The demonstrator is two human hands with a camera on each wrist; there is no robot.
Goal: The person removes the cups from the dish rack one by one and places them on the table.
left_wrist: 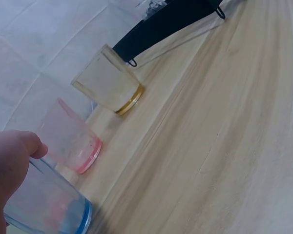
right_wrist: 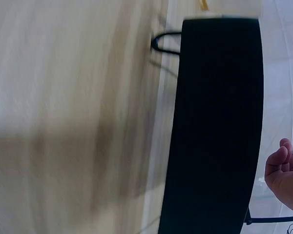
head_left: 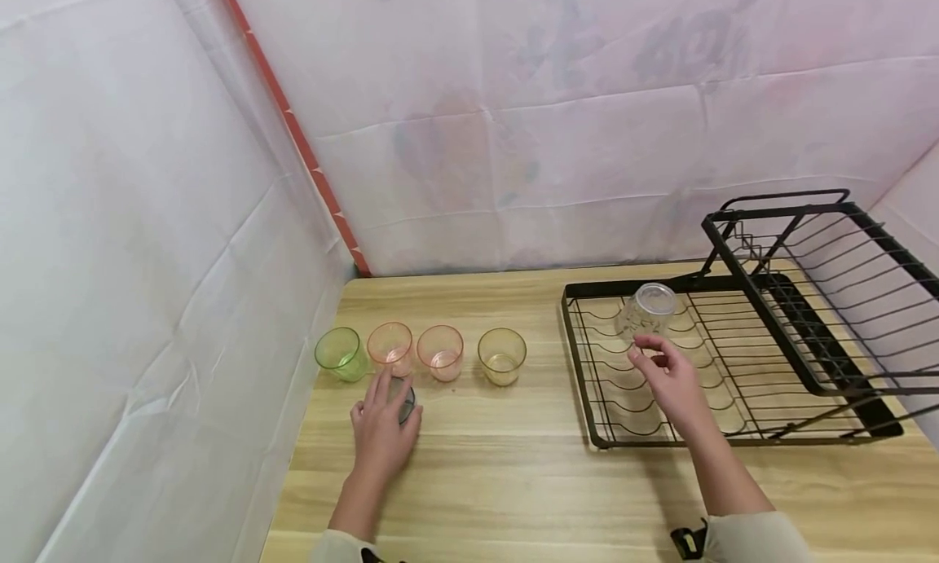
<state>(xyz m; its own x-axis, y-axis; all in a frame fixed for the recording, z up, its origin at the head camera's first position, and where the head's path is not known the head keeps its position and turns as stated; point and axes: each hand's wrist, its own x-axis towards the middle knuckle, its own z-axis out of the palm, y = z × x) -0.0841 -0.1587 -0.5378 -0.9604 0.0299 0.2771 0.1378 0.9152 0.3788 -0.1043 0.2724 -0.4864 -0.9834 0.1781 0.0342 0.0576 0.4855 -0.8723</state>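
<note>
My left hand (head_left: 383,428) grips a blue glass (head_left: 407,402) from above, mostly covering it in the head view. In the left wrist view the thumb lies at the rim of the blue glass (left_wrist: 73,217), which stands upright on the table. Just behind it are two pink glasses (head_left: 391,347) (head_left: 441,353), with a green glass (head_left: 341,354) to their left and a yellow glass (head_left: 502,356) to their right. My right hand (head_left: 671,380) hovers over the black dish rack (head_left: 579,384), fingers loosely bent and holding nothing. A clear glass (head_left: 655,300) sits upside down in the rack, just beyond its fingertips.
The rack's raised upper tier (head_left: 778,335) overhangs its right part. White sheeting (head_left: 513,180) hangs behind the wooden table (head_left: 513,481) and along its left side. Curved wire slots line the rack's left part.
</note>
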